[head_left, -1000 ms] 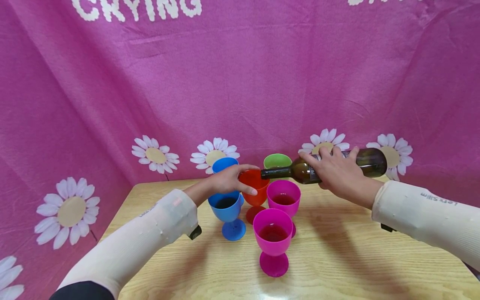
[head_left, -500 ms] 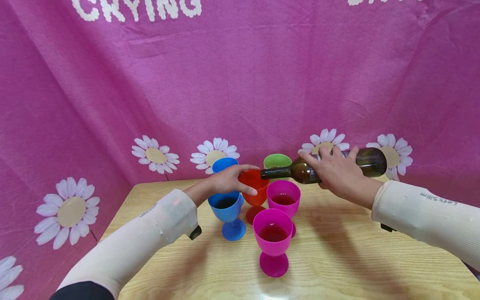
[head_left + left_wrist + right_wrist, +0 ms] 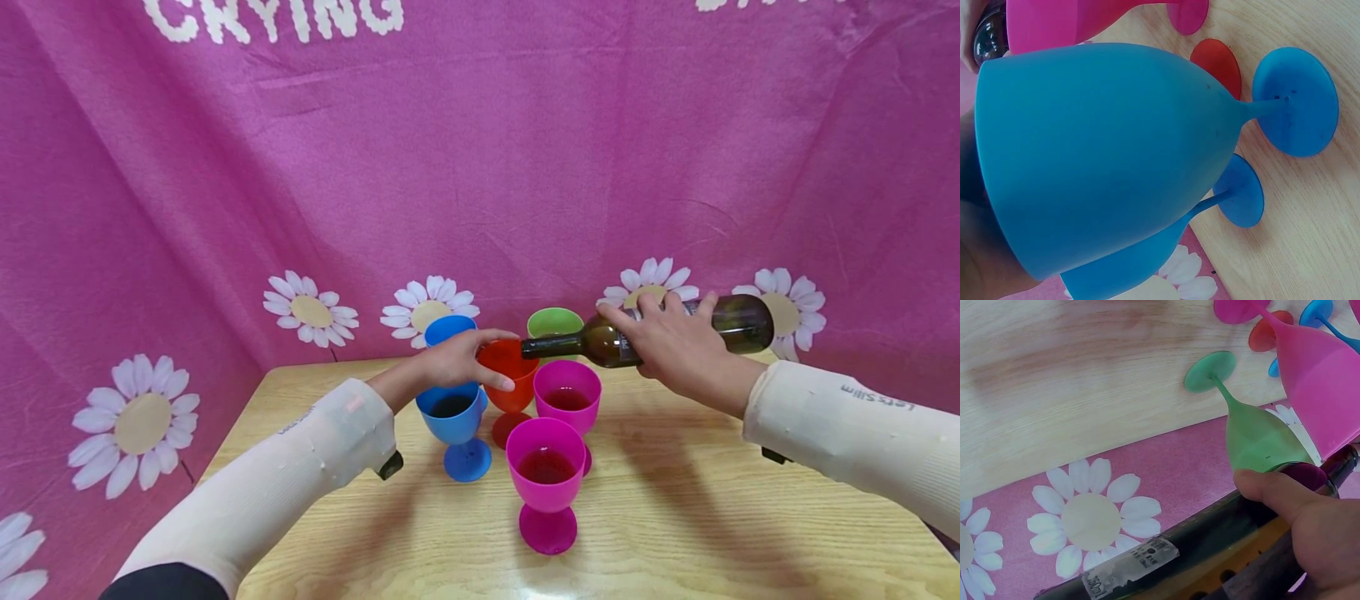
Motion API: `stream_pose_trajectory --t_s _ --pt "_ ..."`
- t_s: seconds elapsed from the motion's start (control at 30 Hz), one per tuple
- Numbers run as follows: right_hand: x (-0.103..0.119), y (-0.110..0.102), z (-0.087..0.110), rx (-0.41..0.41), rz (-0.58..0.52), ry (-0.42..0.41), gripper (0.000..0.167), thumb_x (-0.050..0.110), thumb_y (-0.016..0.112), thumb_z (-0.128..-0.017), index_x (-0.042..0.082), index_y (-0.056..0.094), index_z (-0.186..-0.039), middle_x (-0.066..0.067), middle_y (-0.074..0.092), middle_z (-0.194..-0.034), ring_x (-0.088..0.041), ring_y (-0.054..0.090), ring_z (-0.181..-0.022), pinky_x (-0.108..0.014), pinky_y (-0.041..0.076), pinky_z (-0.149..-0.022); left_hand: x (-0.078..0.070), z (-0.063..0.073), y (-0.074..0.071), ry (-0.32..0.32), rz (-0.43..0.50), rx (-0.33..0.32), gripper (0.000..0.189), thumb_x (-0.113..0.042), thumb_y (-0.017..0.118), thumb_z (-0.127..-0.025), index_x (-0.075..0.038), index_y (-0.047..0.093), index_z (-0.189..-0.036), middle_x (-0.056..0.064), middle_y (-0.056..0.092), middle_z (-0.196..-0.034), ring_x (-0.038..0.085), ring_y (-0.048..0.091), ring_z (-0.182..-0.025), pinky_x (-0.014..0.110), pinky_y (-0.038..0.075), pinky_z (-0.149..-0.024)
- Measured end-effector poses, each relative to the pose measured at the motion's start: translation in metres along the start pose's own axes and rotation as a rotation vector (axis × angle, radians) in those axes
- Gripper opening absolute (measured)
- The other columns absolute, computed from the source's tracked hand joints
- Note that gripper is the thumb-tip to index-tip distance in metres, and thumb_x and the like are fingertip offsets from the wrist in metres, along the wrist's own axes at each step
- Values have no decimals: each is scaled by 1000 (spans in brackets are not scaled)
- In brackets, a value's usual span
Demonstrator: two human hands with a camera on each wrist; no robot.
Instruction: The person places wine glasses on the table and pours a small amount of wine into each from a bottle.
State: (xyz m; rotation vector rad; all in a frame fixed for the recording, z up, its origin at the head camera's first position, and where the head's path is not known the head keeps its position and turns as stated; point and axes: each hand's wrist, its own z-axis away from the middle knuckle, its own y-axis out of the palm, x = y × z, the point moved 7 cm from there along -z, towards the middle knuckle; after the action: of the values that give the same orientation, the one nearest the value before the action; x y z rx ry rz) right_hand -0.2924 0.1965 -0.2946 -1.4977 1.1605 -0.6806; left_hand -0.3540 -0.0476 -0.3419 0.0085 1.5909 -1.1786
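In the head view, my left hand holds a red goblet by its bowl, thumb on the near side. Tilted almost level, a dark green wine bottle has its mouth over that goblet's rim. My right hand grips the bottle's body from above. Whether liquid is flowing is not clear. A blue goblet with dark liquid stands just in front of the left hand; its bowl hides most of the left wrist view. In the right wrist view, the right thumb lies along the bottle.
Two pink goblets, a nearer one and one behind it, hold red liquid. Another blue goblet and a green goblet stand at the back of the wooden table. A pink cloth with daisies hangs behind.
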Motion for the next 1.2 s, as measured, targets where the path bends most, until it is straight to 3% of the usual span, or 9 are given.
stream_pose_trajectory --t_s 1.2 --pt "0 -2 -1 -8 15 -4 96 12 94 -71 27 45 -152 -30 55 -129 -57 54 -107 -93 24 -87 -1 0 0 4 -12 -1 79 -27 82 -89 -10 43 -156 9 64 -134 26 60 -122 37 57 -94"
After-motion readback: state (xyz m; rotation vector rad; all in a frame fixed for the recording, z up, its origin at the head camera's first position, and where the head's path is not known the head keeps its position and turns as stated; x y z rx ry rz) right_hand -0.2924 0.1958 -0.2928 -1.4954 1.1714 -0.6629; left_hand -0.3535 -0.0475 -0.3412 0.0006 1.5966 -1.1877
